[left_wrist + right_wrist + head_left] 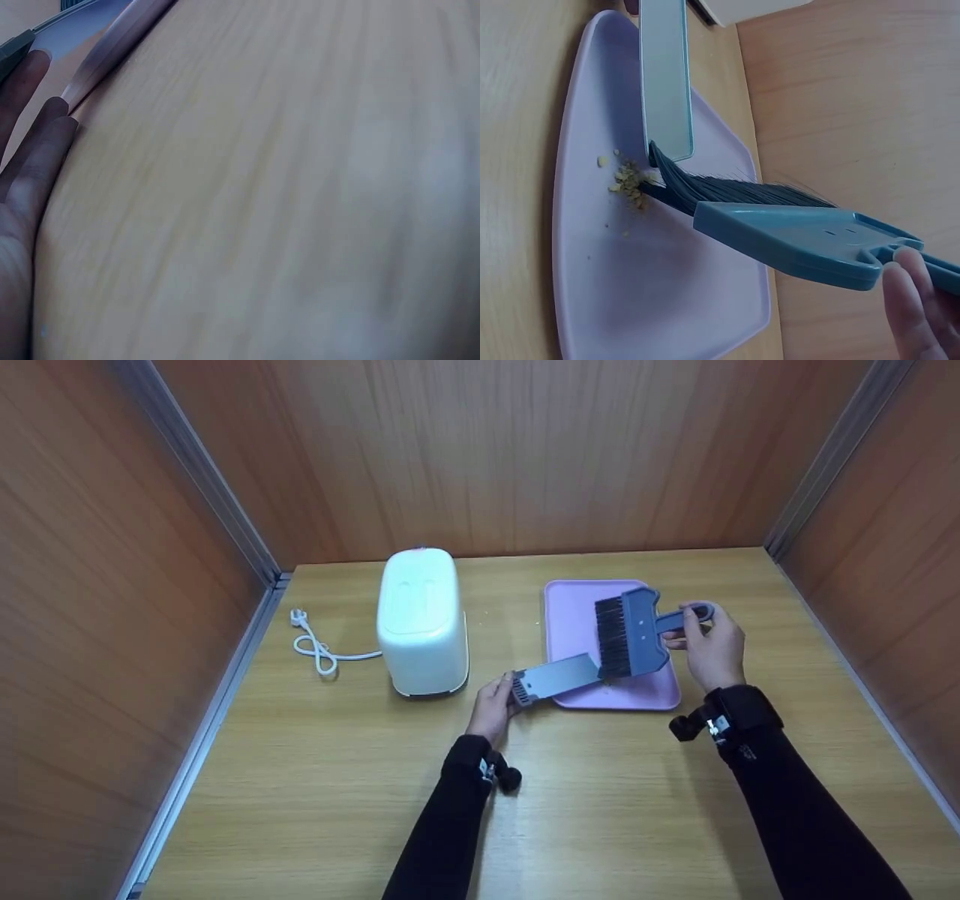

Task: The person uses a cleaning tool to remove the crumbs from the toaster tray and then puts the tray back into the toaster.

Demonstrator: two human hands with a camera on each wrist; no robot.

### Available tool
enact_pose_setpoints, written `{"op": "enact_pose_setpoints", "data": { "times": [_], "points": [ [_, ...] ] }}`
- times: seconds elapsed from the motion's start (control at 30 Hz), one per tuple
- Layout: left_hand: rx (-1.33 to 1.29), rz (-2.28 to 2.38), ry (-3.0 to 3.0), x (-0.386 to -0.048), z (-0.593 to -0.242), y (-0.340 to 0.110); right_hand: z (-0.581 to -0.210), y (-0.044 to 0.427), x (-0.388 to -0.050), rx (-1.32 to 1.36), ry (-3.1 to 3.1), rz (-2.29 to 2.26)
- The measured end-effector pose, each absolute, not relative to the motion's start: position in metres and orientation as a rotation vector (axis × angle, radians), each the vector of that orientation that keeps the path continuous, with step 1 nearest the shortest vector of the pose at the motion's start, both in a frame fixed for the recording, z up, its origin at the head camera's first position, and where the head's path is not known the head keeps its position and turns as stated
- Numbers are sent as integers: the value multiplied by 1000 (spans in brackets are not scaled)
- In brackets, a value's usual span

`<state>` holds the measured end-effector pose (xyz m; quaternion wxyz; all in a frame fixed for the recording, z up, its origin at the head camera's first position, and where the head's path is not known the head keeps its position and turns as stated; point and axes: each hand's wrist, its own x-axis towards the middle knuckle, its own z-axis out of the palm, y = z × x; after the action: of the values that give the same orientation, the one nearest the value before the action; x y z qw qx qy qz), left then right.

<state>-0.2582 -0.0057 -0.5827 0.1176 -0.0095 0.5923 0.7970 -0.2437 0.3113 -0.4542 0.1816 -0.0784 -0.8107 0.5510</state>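
Note:
My left hand [491, 711] grips the toothed end of a narrow blue-grey dustpan [559, 677], which slants over the front of a purple tray [570, 611]. By its looped handle, my right hand [716, 652] holds a blue hand brush [646, 634] over the tray's right half. In the right wrist view the dark bristles [735, 191] meet the dustpan's far end. Yellowish crumbs [630, 184] lie on the tray just under that spot. Only part of the left hand [26, 180] shows in the left wrist view, its fingers beside the tray's rim.
A tall white appliance [420, 622] with rounded corners stands left of the tray. Its white cord [322, 652] lies loosely looped on the table [337, 780], ending in a plug [298, 617]. Wooden panels [495, 457] enclose the table at the back and both sides.

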Motion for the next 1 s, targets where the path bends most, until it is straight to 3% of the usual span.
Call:
{"op": "enact_pose_setpoints", "data": {
  "times": [0.5,0.83,1.0],
  "points": [
    [-9,2316,1742,-257,-583,-5,-447,311,-237,-38,-2327,1460],
    [-13,2340,1721,-255,-583,-5,-442,317,-235,-80,-2323,1402],
    [-34,2362,1691,-255,-583,-5,-437,313,-238,-154,-2195,1584]
  ]
}}
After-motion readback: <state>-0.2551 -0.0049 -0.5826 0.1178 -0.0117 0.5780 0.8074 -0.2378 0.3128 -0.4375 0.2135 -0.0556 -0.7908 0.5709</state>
